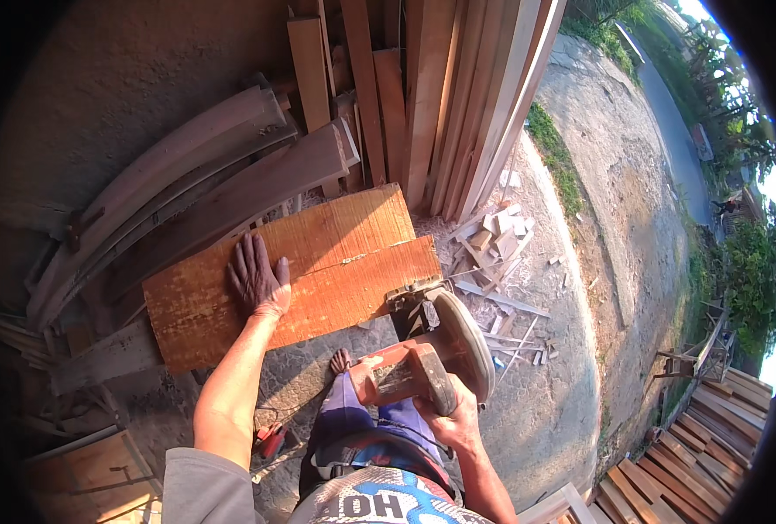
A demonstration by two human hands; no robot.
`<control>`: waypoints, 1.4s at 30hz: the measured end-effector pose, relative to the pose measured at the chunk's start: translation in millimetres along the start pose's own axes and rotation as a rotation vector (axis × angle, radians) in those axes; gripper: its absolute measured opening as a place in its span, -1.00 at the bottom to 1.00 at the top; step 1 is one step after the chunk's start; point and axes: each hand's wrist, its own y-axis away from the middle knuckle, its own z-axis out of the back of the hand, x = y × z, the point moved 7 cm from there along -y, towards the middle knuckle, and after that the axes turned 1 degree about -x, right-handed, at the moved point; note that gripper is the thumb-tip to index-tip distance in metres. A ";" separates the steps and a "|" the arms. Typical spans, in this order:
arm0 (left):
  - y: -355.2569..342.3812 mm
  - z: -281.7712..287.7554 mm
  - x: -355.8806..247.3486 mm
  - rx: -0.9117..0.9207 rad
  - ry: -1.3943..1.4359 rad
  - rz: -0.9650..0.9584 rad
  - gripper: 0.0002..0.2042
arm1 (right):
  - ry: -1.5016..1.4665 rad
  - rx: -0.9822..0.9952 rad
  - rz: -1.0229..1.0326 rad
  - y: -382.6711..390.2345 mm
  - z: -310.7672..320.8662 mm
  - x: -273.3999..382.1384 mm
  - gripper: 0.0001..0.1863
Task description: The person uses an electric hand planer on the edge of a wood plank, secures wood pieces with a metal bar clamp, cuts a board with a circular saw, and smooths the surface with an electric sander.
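My left hand lies flat on a wide orange-brown wooden board, its fingers spread. A thin line, a cut or a seam, runs lengthwise along the board from its right end, with pale specks on it. My right hand grips the rear handle of a circular saw with a worn red body and a round, dusty guard. The saw's metal base is at the board's near right corner; whether the blade touches the wood is hidden.
Long dark planks lie stacked beyond the board. Upright timbers lean at the back. Wood offcuts and shavings litter the ground to the right. A red tool lies near my feet. More planks are laid out at lower right.
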 end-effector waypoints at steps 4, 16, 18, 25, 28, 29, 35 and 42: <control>-0.1 -1.3 -0.3 0.007 0.003 -0.001 -0.27 | 0.032 -0.002 -0.009 1.1 1.0 -1.2 -0.70; -1.0 -3.5 0.0 0.034 -0.015 0.005 -0.26 | 0.041 0.006 0.015 -1.4 1.6 4.7 -0.70; -1.7 -3.2 0.0 0.040 -0.023 0.005 -0.26 | 0.046 0.019 -0.009 -0.4 1.7 0.6 -0.70; -2.2 -3.6 1.0 0.017 -0.030 -0.001 -0.26 | 0.003 0.023 0.003 -3.4 2.6 -2.8 -0.67; -1.6 -5.4 0.3 0.012 -0.031 -0.004 -0.26 | -0.004 0.025 -0.013 -2.2 2.6 -2.6 -0.66; -1.7 -4.4 0.0 0.008 -0.029 -0.009 -0.26 | 0.012 0.030 -0.006 -2.0 2.4 -2.6 -0.66; -0.4 -3.9 0.3 0.004 -0.029 -0.014 -0.26 | -0.006 0.006 -0.006 -0.6 -2.0 -4.6 -0.67; -1.5 -2.7 0.4 0.010 -0.021 -0.013 -0.26 | 0.039 -0.003 -0.024 -3.5 -2.2 -6.1 -0.74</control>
